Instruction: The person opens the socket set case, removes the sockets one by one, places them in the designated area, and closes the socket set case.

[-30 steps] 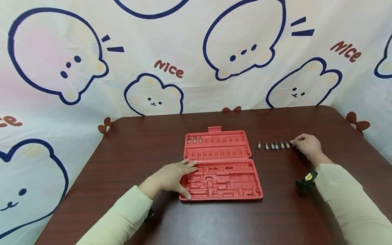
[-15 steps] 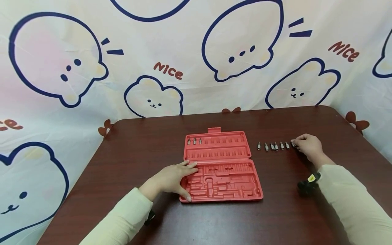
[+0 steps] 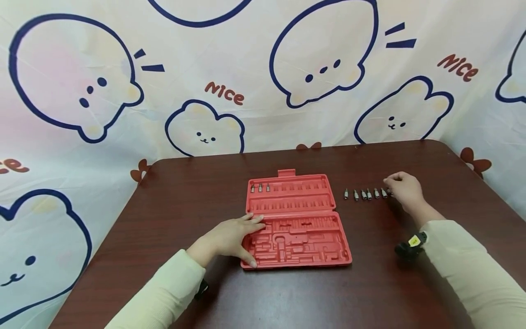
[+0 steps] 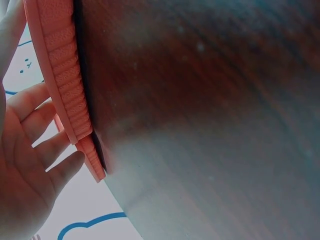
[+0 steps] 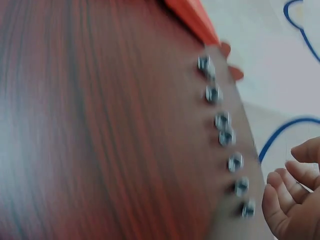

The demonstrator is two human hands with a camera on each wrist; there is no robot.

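A red plastic tool case (image 3: 297, 242) lies unfolded on the table, with moulded slots in both halves. My left hand (image 3: 230, 235) rests on its left edge, fingers spread over the rim and thumb at the near corner. In the left wrist view its fingers touch the ribbed side of the case (image 4: 65, 75). To the right of the case, several small silver socket bits (image 3: 369, 194) stand in a row. My right hand (image 3: 404, 189) is just over the right end of that row, fingers loosely bent and nothing seen between them. The last bit (image 5: 248, 209) stands beside its fingers.
Three similar bits (image 3: 260, 188) sit in the upper left slots of the case lid. The dark brown wooden table (image 3: 197, 192) ends at a cloth backdrop (image 3: 263, 119) printed with cartoon bears. Each wrist carries a small black camera, the right one (image 3: 408, 246) with a yellow label.
My right hand has let go of the bit at the right end of the row and risen slightly up and left. My left hand has stayed on the case.
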